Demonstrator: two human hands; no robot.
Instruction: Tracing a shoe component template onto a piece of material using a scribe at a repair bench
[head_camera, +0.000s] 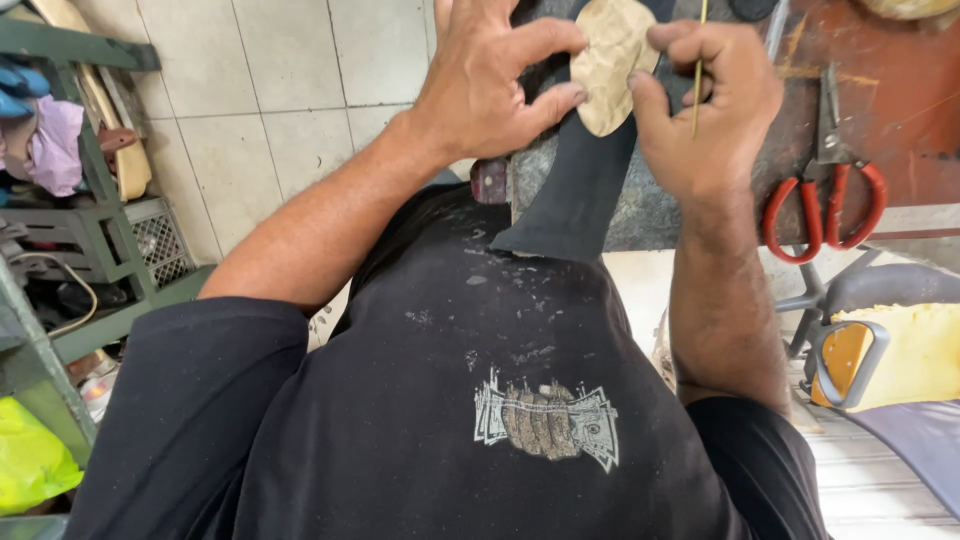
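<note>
Tan patch (612, 60) looks matt, leathery; dark strip (580, 190) smooth, rubbery; scissors (825, 195) steel w/ glossy red plastic grips.
</note>
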